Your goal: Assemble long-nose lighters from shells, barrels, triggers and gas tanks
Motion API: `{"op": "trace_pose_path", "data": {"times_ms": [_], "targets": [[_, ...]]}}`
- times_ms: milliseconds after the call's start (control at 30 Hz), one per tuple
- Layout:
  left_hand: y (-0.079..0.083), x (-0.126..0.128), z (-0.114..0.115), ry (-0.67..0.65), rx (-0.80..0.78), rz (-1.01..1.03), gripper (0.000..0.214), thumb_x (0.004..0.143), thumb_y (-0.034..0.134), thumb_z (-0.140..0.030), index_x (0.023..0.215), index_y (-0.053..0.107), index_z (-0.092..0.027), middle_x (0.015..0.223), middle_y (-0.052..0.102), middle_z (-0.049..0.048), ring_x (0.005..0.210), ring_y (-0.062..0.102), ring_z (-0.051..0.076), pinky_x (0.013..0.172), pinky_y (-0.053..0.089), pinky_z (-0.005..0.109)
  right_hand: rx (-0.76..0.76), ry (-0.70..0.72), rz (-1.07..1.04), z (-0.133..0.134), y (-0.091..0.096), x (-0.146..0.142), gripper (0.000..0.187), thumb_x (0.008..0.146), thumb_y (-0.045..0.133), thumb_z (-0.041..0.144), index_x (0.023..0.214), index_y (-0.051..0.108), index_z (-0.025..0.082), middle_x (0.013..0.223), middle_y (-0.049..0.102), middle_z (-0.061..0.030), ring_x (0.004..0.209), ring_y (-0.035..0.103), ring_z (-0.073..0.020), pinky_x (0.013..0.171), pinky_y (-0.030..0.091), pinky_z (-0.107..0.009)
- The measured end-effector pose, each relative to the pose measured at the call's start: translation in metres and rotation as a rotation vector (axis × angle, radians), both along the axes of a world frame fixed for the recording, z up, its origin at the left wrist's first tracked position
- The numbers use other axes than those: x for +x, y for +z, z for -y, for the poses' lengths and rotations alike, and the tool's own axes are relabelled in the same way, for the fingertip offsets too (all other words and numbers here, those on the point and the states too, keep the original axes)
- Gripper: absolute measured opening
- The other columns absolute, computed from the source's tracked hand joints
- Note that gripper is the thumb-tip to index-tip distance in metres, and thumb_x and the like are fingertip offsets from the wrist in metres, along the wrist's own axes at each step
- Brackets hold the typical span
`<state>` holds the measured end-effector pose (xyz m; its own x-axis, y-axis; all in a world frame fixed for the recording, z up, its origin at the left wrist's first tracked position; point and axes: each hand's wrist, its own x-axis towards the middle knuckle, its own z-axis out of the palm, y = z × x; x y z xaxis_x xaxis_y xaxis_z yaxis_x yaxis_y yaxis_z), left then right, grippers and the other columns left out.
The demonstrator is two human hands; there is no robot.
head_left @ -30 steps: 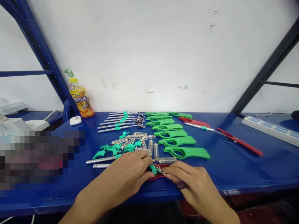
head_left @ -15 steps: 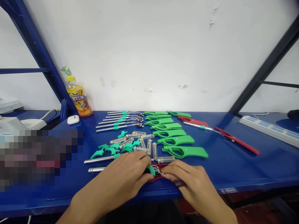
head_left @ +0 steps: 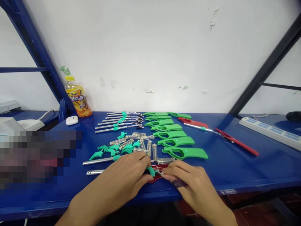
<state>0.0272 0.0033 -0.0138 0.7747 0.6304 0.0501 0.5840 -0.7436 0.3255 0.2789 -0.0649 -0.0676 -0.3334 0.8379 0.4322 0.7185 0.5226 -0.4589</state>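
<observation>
My left hand (head_left: 128,174) and my right hand (head_left: 188,180) meet at the front edge of the blue table (head_left: 235,166). Between them lies a red handle shell (head_left: 156,178) with a metal tube (head_left: 94,172) sticking out to the left and a teal trigger piece (head_left: 152,171). My left fingers are closed on the tube and teal piece. With pinched fingertips, my right hand presses thin wires into the red shell. Just beyond the hands lie green handle shells (head_left: 185,153), loose teal triggers (head_left: 110,150) and clear small cartridges (head_left: 154,150).
A row of metal tubes with wires (head_left: 119,122) lies further back. Red handle parts (head_left: 235,141) lie to the right. An orange drink bottle (head_left: 75,99) and a white case (head_left: 71,120) stand at back left. A white power strip (head_left: 270,131) sits far right. Blue shelf posts flank the table.
The hands stay on the red handle assembly with only slight finger shifts. The view has drifted a little, so everything sits slightly further left and higher.
</observation>
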Motion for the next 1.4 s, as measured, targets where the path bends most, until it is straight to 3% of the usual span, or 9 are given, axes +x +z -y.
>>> {"op": "trace_pose_path", "data": {"times_ms": [200,433,767,1067,1167,1400], "targets": [[-0.003,0.001,0.001,-0.003,0.014,-0.006,0.002,0.109,0.064,-0.024,0.108,0.063,-0.023,0.11,0.067,0.0025,0.101,0.066,0.027,0.083,0.044,0.04,0.022,0.041,0.002,0.001,-0.003,0.004,0.022,0.109,0.061,0.016,0.118,0.075,0.029,0.113,0.078,-0.0006,0.095,0.078,-0.0176,0.081,0.056,-0.027],[-0.003,0.001,0.002,0.013,0.009,0.005,0.003,0.107,0.066,-0.024,0.108,0.063,-0.024,0.112,0.067,0.0018,0.102,0.067,0.027,0.083,0.045,0.04,0.039,-0.035,0.08,-0.001,-0.001,-0.002,0.017,0.112,0.057,0.026,0.12,0.071,0.033,0.113,0.079,0.0018,0.092,0.08,-0.0199,0.076,0.054,-0.03],[-0.004,0.0,0.002,-0.005,0.024,0.026,0.009,0.106,0.068,-0.026,0.114,0.063,-0.027,0.118,0.068,0.001,0.106,0.067,0.026,0.088,0.046,0.04,0.042,0.007,0.039,0.0,-0.004,0.001,0.031,0.108,0.055,0.01,0.123,0.069,0.033,0.116,0.078,0.0031,0.097,0.078,-0.0184,0.08,0.054,-0.028],[-0.003,0.0,0.003,-0.022,0.089,-0.007,0.005,0.108,0.064,-0.021,0.111,0.062,-0.024,0.115,0.068,0.0034,0.102,0.068,0.027,0.083,0.046,0.039,-0.154,-0.02,0.216,-0.009,0.021,-0.003,0.027,0.106,0.061,0.015,0.122,0.069,0.035,0.116,0.075,0.0036,0.094,0.075,-0.0211,0.079,0.05,-0.033],[-0.003,0.0,0.004,-0.026,0.101,-0.001,0.007,0.108,0.065,-0.021,0.114,0.062,-0.023,0.117,0.068,0.0043,0.104,0.067,0.027,0.084,0.047,0.04,-0.152,-0.018,0.199,-0.008,0.018,-0.005,0.024,0.107,0.058,0.014,0.118,0.069,0.032,0.118,0.074,0.0019,0.096,0.075,-0.021,0.079,0.051,-0.033],[0.0,0.001,0.005,-0.067,0.09,-0.01,0.006,0.107,0.065,-0.018,0.111,0.063,-0.022,0.114,0.069,0.0034,0.104,0.067,0.027,0.084,0.046,0.04,-0.114,0.052,0.086,-0.004,0.011,-0.002,0.041,0.102,0.051,0.002,0.12,0.071,0.032,0.121,0.076,0.0006,0.101,0.075,-0.018,0.084,0.055,-0.029]]}}
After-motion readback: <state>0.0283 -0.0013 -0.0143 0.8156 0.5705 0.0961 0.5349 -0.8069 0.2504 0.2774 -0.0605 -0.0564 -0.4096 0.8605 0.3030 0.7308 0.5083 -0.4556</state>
